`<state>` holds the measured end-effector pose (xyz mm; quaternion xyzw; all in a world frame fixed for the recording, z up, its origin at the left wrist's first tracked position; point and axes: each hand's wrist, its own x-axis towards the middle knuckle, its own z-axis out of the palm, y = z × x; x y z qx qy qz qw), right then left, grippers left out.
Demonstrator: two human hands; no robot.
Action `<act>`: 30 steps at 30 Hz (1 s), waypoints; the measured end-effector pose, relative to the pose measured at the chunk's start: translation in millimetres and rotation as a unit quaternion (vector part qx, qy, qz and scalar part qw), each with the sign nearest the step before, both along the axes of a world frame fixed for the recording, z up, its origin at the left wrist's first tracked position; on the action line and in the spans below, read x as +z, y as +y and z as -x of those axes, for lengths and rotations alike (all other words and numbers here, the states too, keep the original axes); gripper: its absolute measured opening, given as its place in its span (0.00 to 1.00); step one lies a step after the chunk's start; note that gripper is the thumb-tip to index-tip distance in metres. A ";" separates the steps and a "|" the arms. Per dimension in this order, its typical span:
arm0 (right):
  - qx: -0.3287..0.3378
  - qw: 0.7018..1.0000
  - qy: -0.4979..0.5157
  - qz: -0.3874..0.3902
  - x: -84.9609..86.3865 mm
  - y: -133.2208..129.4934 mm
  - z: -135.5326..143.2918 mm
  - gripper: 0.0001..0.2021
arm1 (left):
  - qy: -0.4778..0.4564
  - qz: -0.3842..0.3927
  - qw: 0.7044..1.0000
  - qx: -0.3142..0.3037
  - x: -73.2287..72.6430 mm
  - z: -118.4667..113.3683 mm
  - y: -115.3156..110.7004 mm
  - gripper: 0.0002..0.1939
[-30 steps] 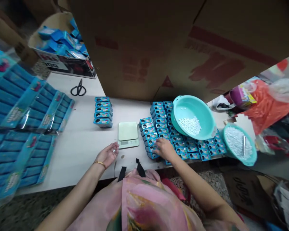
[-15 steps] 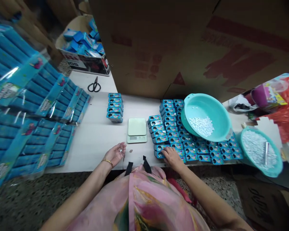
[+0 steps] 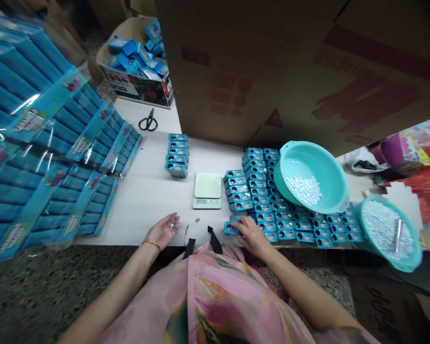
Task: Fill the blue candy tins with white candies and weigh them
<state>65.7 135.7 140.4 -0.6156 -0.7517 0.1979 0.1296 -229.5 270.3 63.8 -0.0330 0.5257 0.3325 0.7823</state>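
My left hand [image 3: 163, 231] rests palm up near the table's front edge, its fingers curled around a small white pellet [image 3: 172, 224]. On the right, my right hand [image 3: 252, 235] grips a small blue box [image 3: 231, 228] at the front left corner of the rows of similar boxes. The box has a dark round hole in its top, and my fingers cover its right end. Between and beyond my hands lies a pale green digital scale [image 3: 208, 185] with nothing on its plate.
A turquoise basin [image 3: 338, 184] with white pellets rests over the box rows. Another turquoise tub [image 3: 413, 253] holds more pellets and a metal tube [image 3: 398, 235]. Scissors [image 3: 148, 120], a short box row [image 3: 177, 157] and wrapped blue packs [image 3: 60, 143] are leftward. A large carton [image 3: 265, 71] stands behind.
My right hand has taken hold of the front box and shifted it slightly left of its row. My left hand has moved a little left, away from the scale. The view has shifted slightly.
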 end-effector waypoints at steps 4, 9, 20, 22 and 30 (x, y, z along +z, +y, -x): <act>0.020 0.995 0.055 -0.078 11.2 76.0 22.1 0.19 | -0.009 -0.016 1.000 0.004 1.9 -2.2 0.7 0.07; 0.011 0.993 0.022 -0.112 -21.2 166.3 40.0 0.18 | -0.026 -0.034 0.999 0.010 7.6 -2.9 1.5 0.08; -0.232 0.940 0.129 -0.216 -18.2 149.1 -17.5 0.15 | -0.021 -0.029 0.999 0.031 -6.5 14.3 4.0 0.07; -0.269 0.926 0.147 -0.218 -17.6 140.3 -28.0 0.14 | -0.025 -0.027 0.999 0.035 -8.9 14.4 6.9 0.08; -0.215 0.942 0.202 -0.158 -35.5 132.4 -7.5 0.20 | -0.035 -0.028 0.999 0.029 -6.6 6.6 16.1 0.08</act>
